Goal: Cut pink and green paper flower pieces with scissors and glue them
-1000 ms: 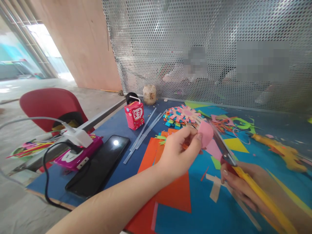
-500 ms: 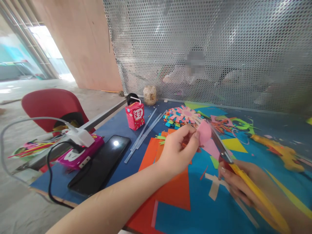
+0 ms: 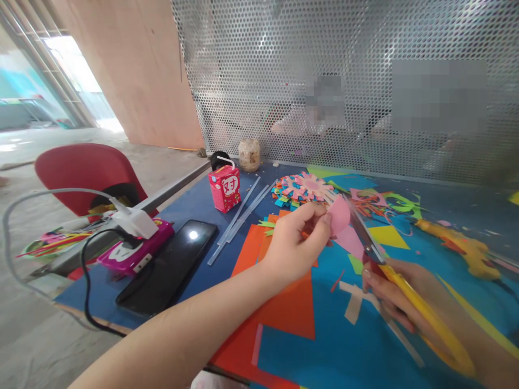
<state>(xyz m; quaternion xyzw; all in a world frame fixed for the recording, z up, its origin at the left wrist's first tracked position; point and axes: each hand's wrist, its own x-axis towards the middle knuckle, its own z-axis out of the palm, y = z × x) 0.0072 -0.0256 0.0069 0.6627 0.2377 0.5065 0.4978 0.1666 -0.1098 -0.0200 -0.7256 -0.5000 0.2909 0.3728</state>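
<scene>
Between the thumb and fingers of my left hand (image 3: 302, 237) is a small rounded piece of pink paper (image 3: 339, 215). My right hand (image 3: 401, 292) grips a pair of yellow-handled scissors (image 3: 421, 319), whose metal blades point up and away, right beside the pink paper's right edge. Whether the blades touch the paper I cannot tell. Just beyond my left hand lies a pile of fringed paper flowers (image 3: 310, 185), pink on top, with blue, orange and green below. Under both hands spread orange paper (image 3: 290, 308) and blue paper (image 3: 324, 346) sheets.
To the left are a black phone (image 3: 168, 270), a purple power strip (image 3: 135, 254) with a white charger, clear glue sticks (image 3: 237, 221) and a red drink carton (image 3: 225, 188). A yellow glue gun (image 3: 462, 246) and paper scraps (image 3: 367, 205) lie right. A perforated metal panel (image 3: 284, 65) stands behind.
The pink paper has turned slightly in my left fingers beside the blades. Both hands stay nearly in place; the whole view has shifted a little.
</scene>
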